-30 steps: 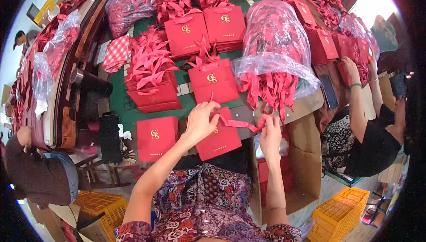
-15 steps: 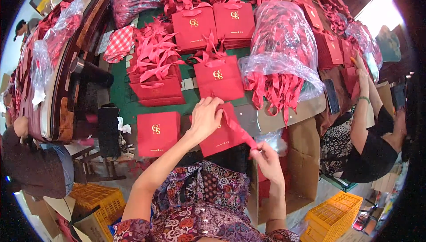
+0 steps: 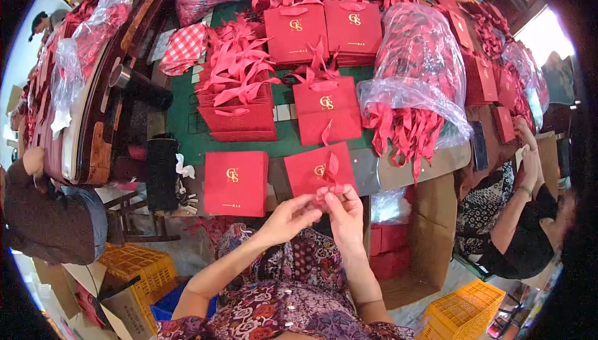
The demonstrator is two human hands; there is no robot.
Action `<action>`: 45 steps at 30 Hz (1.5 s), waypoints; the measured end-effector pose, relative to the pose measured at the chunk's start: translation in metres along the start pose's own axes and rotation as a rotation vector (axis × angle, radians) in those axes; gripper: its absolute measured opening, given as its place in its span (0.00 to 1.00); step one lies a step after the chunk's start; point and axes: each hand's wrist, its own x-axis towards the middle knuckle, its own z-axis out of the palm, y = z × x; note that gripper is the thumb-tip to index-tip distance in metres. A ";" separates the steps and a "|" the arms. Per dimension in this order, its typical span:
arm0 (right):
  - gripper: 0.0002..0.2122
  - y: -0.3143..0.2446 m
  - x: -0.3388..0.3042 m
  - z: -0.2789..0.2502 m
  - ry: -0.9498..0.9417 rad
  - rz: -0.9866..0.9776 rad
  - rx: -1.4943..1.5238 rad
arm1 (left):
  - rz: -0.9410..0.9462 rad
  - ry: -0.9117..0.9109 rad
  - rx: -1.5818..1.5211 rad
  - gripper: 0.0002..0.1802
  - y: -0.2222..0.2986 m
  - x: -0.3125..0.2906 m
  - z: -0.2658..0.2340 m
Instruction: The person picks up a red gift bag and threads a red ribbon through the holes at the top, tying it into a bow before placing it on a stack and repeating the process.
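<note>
A flat red paper gift bag [image 3: 304, 164] with gold print lies at the table's near edge, slightly turned. From its top hangs a red ribbon [image 3: 334, 165], running down its front to my hands. My right hand [image 3: 346, 218] pinches the ribbon's lower end. Fingertips of my left hand [image 3: 286, 220] meet it there, closed on the ribbon too; the exact grip is partly hidden. To the left lies a neat pile of red bags [image 3: 237, 193] without visible ribbons. Just behind the front bag rests a ribboned pile of bags [image 3: 317, 125].
A clear plastic sack of red ribbons [image 3: 423, 59] spills toward the table edge. Left of centre is a tall stack of ribboned bags [image 3: 240, 122]. Below the edge at right stands an open cardboard box [image 3: 430, 234]. A co-worker's hands [image 3: 529, 162] are at the right.
My left hand has come down off the bag's top to the ribbon. My right hand has moved left, bringing the ribbon end in front of the bag. The view has shifted slightly.
</note>
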 end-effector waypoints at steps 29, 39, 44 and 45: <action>0.06 -0.003 0.032 0.003 -0.071 -0.615 -1.236 | 0.369 0.336 0.931 0.25 0.045 0.025 -0.032; 0.07 0.021 0.057 0.011 0.085 -0.614 -1.348 | 0.380 0.422 1.248 0.25 0.044 0.051 -0.040; 0.06 0.021 0.058 0.013 0.073 -0.647 -1.371 | 0.414 0.444 1.239 0.24 0.040 0.051 -0.040; 0.06 0.021 0.057 0.014 0.067 -0.624 -1.377 | 0.413 0.444 1.239 0.24 0.038 0.051 -0.040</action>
